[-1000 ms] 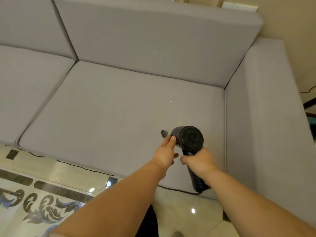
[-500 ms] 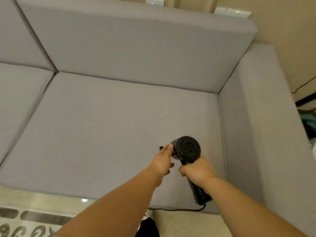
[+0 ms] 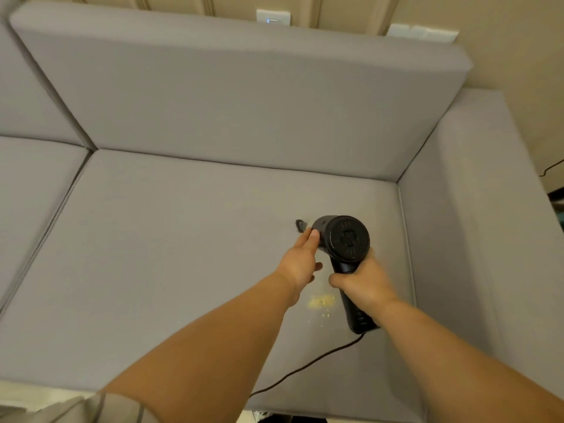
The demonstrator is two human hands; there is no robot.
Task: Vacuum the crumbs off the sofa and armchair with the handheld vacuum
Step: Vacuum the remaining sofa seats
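Black handheld vacuum [image 3: 346, 239] held over the right end of a grey sofa [image 3: 183, 254], round rear cap facing the camera, barrel pointing away toward the backrest. Right hand [image 3: 363, 280] wrapped around the handle just under the body, fingers curled tight on it. Left hand [image 3: 300, 261] laid along the left side of the barrel, fingers mostly straight and together, thumb tucked underneath; touching rather than gripping. Small dark nozzle [image 3: 300, 225] sticking out past the left fingertips, low over the seat cushion; cannot tell whether touching the fabric.

Patch of yellowish crumbs [image 3: 320, 302] on the seat cushion, between the two wrists and nearer the front edge than the nozzle, a few loose specks scattered just below it. Partly bordered by the left forearm on one side and the handle's lower end on the other.

Thin dark cord [image 3: 308, 363] running from the bottom of the handle across the cushion and over the front edge. Padded sofa arm [image 3: 476, 209] close on the right, back cushion [image 3: 244, 102] ahead, seam to the next seat cushion on the left. White wall switch plate [image 3: 273, 17] above the backrest, a second pale plate [image 3: 422, 32] farther right.
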